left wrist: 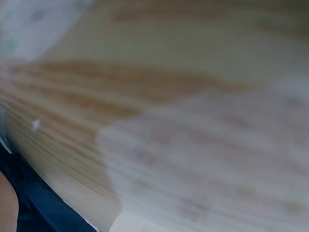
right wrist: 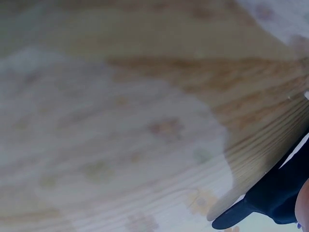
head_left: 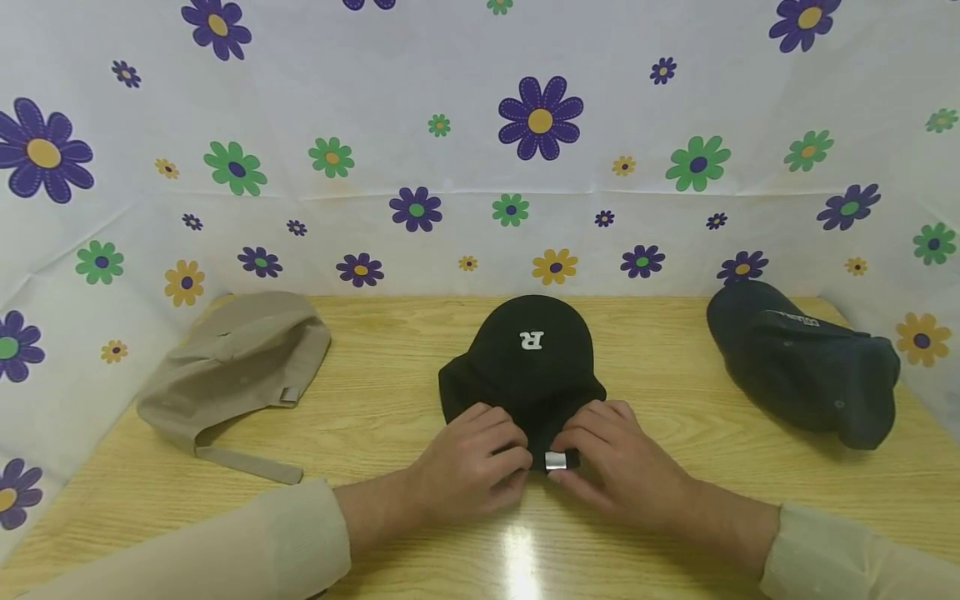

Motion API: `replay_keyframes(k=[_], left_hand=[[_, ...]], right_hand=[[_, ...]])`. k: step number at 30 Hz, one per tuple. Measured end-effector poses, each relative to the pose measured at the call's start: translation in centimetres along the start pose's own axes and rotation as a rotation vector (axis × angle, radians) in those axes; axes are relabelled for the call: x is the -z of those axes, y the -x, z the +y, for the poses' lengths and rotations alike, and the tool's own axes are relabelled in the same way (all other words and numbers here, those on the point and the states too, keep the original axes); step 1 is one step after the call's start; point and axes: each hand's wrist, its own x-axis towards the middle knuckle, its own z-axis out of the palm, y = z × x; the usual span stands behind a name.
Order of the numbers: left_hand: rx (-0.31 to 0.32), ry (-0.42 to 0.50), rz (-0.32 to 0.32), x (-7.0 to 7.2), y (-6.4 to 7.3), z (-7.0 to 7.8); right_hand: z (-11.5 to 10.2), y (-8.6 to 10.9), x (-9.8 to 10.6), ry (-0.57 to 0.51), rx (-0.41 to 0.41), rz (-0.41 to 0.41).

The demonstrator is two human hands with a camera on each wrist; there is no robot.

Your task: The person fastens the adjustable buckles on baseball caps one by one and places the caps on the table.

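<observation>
In the head view a black cap (head_left: 531,333) with a white letter R lies mid-table, its back strap toward me. My left hand (head_left: 476,458), fingers curled, grips the cap's near edge left of the strap. On the other side my right hand (head_left: 622,462) pinches the strap by its silver buckle (head_left: 556,461), thumb below and fingers above. The hidden fingertips lie behind the knuckles. Dark cap fabric (left wrist: 46,198) fills the lower left corner of the left wrist view; in the right wrist view dark fabric (right wrist: 273,198) shows at lower right.
At the left lies a beige cap (head_left: 225,358) with its strap hanging undone toward the front. A navy cap (head_left: 795,367) lies on its side at the right. Behind the wooden table (head_left: 375,375) hangs a white flowered cloth (head_left: 450,92).
</observation>
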Motion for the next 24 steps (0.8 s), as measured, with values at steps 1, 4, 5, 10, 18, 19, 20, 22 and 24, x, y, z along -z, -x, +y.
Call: replay_keyframes(k=[1, 4, 5, 10, 18, 19, 20, 22, 24], left_hand=[[-0.001, 0.0, 0.001, 0.0, -0.01, 0.02], [-0.006, -0.002, 0.004, 0.02, -0.05, 0.06], [-0.007, -0.001, 0.005, 0.03, -0.06, 0.08], [-0.009, 0.01, 0.002, 0.09, -0.1, 0.13], [-0.004, 0.003, 0.014, 0.15, -0.12, 0.2], [0.005, -0.002, 0.011, 0.17, -0.11, 0.22], [0.014, -0.007, 0.006, 0.18, -0.1, 0.23], [0.037, -0.015, -0.01, 0.24, -0.05, 0.25], [0.056, -0.027, -0.029, 0.28, -0.02, 0.25]], right_hand=[[0.0, 0.01, -0.01, -0.001, -0.003, -0.003], [-0.01, 0.01, -0.03, -0.003, -0.002, -0.005], [-0.02, 0.01, -0.04, -0.004, 0.0, -0.004], [-0.09, -0.01, -0.02, -0.013, 0.008, -0.003], [-0.18, -0.03, 0.07, -0.008, -0.005, -0.019], [-0.18, -0.04, 0.08, -0.006, -0.004, -0.018], [-0.18, -0.04, 0.08, -0.006, -0.003, -0.017], [-0.17, -0.04, 0.07, -0.003, 0.0, -0.013], [-0.13, -0.03, 0.07, 0.001, 0.001, -0.01]])
